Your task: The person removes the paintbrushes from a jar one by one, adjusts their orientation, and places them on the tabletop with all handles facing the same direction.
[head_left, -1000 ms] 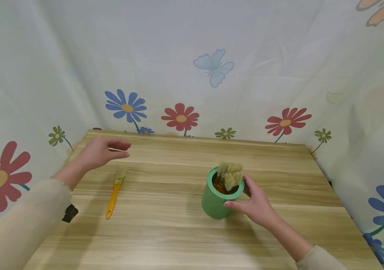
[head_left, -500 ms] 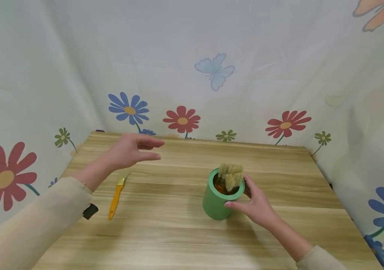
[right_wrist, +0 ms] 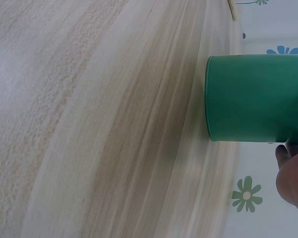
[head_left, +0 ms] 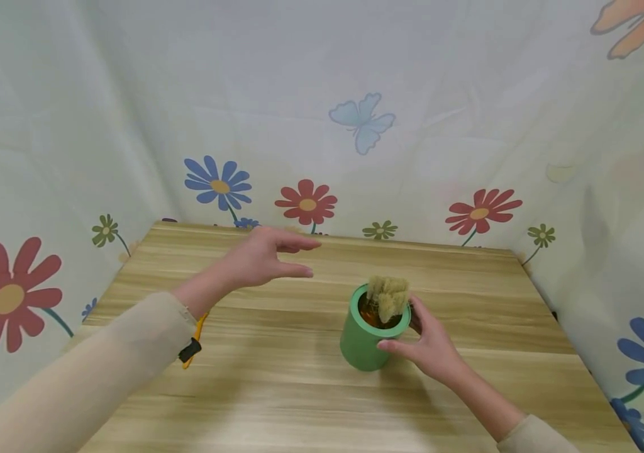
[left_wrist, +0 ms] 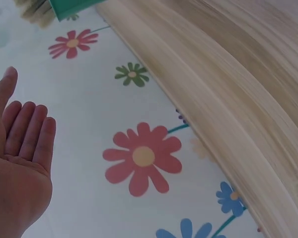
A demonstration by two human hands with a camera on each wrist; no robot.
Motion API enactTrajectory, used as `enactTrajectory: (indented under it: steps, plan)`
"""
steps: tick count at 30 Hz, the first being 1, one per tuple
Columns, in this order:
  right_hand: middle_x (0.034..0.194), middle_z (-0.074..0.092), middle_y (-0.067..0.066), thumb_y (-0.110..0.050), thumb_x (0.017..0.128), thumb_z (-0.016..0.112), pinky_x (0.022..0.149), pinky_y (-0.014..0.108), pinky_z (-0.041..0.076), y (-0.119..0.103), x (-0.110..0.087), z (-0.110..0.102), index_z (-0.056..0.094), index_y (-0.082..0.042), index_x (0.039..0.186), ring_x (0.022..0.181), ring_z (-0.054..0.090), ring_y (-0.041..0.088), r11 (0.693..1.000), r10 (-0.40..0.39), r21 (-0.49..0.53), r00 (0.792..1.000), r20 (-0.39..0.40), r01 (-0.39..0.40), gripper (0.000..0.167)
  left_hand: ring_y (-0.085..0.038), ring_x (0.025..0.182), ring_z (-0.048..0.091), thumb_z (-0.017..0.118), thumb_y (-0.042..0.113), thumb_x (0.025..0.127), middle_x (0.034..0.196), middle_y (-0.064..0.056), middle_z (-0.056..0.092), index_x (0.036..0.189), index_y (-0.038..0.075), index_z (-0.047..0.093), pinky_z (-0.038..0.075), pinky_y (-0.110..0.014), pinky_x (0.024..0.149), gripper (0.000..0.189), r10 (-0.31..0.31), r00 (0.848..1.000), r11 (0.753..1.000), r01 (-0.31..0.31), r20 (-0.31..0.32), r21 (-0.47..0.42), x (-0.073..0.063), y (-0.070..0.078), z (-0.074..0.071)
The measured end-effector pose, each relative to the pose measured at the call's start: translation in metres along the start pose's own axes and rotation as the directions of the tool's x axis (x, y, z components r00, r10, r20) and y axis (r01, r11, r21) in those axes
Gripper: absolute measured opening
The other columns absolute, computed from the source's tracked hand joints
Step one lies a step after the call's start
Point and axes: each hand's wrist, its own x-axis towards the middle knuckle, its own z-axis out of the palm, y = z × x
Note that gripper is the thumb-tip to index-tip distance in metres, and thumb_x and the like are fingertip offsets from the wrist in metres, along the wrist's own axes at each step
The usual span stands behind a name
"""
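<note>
Fingers (head_left: 297, 240) of the left hand (head_left: 256, 257) are straight, thumb spread well apart, nothing between them. Right hand (head_left: 431, 347) holds the green container (head_left: 363, 343), thumb on the near side, fingers curled round the far side.

Container stands on the table, right of centre, upright as far as can be judged. Pale bristle tufts (head_left: 388, 296) rise above its rim; the count is unclear, as they overlap. Orange shows inside, perhaps handles.

Left hand hovers above the table, apart from the container, on its left side. Below the left forearm, an orange handle (head_left: 200, 327) lies on the table, partly hidden by sleeve and black strap (head_left: 190, 349).

Outward: wood-grain table (head_left: 277, 402), then floral cloth (head_left: 299, 75) behind and at both sides.

Judgement: step in hand looks like steadying the container while the left hand reaches. Next move seems to call for bringing the left fingers over the tufts and narrowing them, right grip kept firm.
</note>
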Motion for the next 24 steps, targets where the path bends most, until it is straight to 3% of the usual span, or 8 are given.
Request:
enactTrajectory:
  steps: [13,24]
  plan:
    - [0.154,0.057,0.011,-0.025,0.087,0.092,0.118,0.06,0.043,0.001,0.0,0.002,0.04,-0.016,0.162,0.146,0.052,0.035,1.0,-0.009,0.005,1.0,0.002,0.009,0.092,-0.021,0.127,0.069,0.088,0.025,0.091,0.137,0.001,0.073,0.14,0.017,0.073,0.056,-0.039,0.107,0.052,0.07,0.988,0.996,-0.063,0.138,-0.057,0.019,0.024,0.032]
    - [0.154,0.057,0.01,-0.023,0.087,0.092,0.117,0.061,0.044,0.002,0.0,0.001,0.04,-0.016,0.163,0.145,0.053,0.035,1.0,-0.028,0.007,1.0,0.002,0.028,0.092,-0.017,0.125,0.071,0.088,0.022,0.092,0.136,0.0,0.074,0.138,0.015,0.074,0.057,-0.033,0.105,0.049,0.115,0.976,0.99,-0.096,0.187,-0.107,0.031,0.03,0.05]
